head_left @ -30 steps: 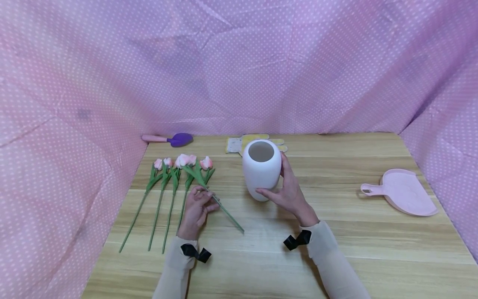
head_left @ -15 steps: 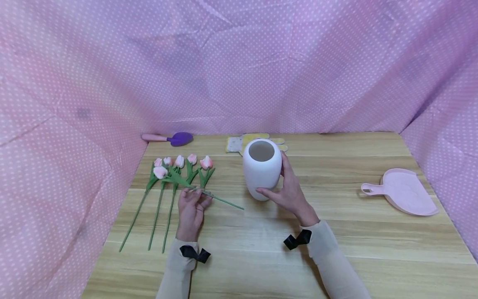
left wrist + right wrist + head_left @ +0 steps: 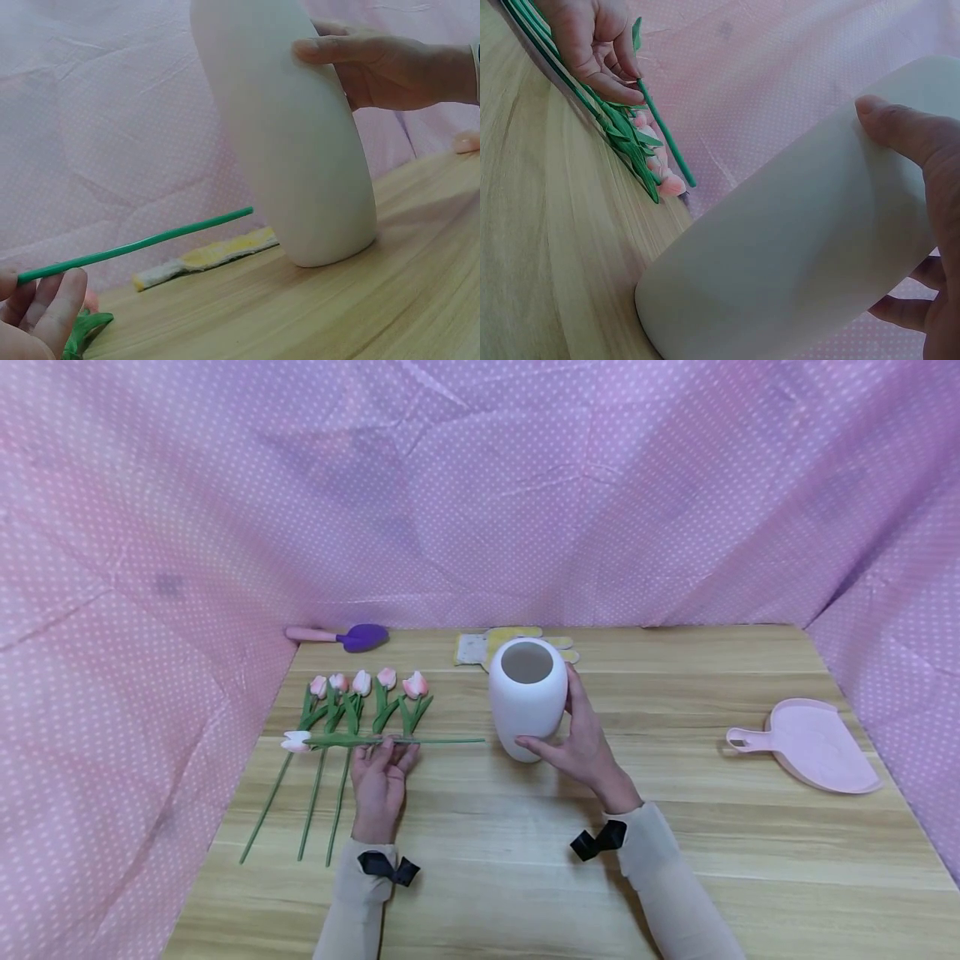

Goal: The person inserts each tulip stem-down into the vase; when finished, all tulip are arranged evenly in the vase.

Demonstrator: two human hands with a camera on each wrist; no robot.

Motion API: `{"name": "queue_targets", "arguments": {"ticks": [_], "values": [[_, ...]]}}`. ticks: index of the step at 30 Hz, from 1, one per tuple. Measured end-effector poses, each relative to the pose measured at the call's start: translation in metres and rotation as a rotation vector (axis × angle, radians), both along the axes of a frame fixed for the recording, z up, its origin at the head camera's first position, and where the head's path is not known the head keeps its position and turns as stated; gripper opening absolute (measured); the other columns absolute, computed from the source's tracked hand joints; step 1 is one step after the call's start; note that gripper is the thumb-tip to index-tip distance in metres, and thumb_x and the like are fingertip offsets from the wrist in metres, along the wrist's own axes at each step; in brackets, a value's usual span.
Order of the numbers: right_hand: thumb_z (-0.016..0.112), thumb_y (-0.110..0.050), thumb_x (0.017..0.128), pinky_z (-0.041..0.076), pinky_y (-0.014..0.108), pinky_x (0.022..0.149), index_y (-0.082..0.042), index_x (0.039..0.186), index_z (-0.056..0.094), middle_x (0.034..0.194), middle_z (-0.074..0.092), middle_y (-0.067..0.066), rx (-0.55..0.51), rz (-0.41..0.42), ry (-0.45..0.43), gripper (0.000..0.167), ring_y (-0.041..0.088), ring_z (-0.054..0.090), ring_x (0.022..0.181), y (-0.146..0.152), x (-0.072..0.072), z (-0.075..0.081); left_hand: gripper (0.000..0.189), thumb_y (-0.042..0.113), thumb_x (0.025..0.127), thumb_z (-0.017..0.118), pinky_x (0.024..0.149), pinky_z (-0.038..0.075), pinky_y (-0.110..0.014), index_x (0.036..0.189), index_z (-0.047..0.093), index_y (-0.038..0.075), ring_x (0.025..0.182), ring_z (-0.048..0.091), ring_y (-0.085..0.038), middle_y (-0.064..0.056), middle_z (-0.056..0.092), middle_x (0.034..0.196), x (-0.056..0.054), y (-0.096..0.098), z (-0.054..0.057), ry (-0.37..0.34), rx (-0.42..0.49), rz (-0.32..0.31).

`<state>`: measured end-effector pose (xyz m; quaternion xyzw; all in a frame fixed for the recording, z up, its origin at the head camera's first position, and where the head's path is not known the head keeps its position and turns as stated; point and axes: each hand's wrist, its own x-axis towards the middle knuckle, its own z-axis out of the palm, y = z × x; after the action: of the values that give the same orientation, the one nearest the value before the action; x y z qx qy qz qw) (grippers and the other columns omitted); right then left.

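Note:
My left hand [image 3: 380, 789] pinches the green stem of an artificial tulip [image 3: 446, 741] between thumb and fingers. The tulip lies level across the view, its pale bloom to the left and its stem end pointing right. In the left wrist view that stem end stops just beside a tall white vase [image 3: 300, 150]. The vase stands upright on the table, its round mouth open at the top. My right hand [image 3: 581, 747] grips the vase from the right, thumb on the near side and fingers round the far side. Several pink tulips [image 3: 415, 687] lie in a row beyond my left hand.
A yellow and white glove [image 3: 471, 649] lies behind the vase. At the back left is a trowel [image 3: 363, 637] with a purple blade. A pink dustpan [image 3: 821, 746] rests on the right of the wooden table [image 3: 675, 893]. Pink dotted cloth [image 3: 480, 510] hangs behind.
The tulip in my left hand has turned from slanting to level, its bloom swinging left and down and its stem end rising. My right hand and the vase have barely moved.

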<state>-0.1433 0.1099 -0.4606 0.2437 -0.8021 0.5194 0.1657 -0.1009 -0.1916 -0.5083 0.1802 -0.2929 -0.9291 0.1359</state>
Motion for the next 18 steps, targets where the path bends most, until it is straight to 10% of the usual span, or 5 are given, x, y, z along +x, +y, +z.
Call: {"name": "queue_targets", "arguments": {"ticks": [18], "values": [[0.096,-0.013,0.063,0.054,0.051,0.103,-0.014,0.159,0.017,0.155,0.041,0.011,-0.007,-0.002,0.011,0.124,0.027,0.050,0.135,0.000,0.001,0.000,0.018,-0.009,0.098,0.050,0.079,0.065,-0.045,0.110,0.049,0.005,0.083,0.073,-0.026,-0.012,0.064,0.090,0.000,-0.008,0.025,0.035,0.048,0.029]]}}
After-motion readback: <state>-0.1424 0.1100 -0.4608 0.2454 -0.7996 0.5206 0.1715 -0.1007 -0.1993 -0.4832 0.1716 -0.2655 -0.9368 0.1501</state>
